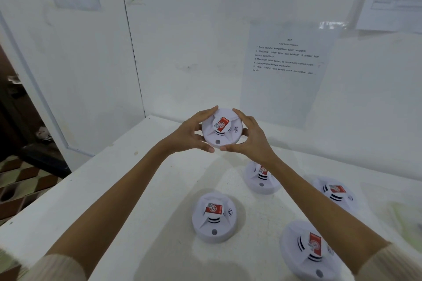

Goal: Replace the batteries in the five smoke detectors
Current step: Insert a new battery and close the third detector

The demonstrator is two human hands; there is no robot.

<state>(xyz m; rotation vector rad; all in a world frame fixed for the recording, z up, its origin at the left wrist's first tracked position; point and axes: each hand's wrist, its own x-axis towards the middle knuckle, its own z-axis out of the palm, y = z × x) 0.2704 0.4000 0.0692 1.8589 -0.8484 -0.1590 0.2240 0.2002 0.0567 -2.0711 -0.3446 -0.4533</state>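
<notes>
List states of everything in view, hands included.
Held smoke detector: lifted above table, face toward camera.
Left hand: grips its left rim.
Right hand: grips its right rim.
Front-left smoke detector: on table, face up.
Middle smoke detector: face up, partly hidden.
Far-right smoke detector: on table, face up.
Near-right smoke detector: on table, face up.

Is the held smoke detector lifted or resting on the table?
Lifted: left hand and right hand grip the detector above the table.

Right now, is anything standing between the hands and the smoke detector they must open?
Nothing visible. The left hand and right hand grip the smoke detector by its rim, above the table; four other detectors lie on it, nearer the person.
</notes>
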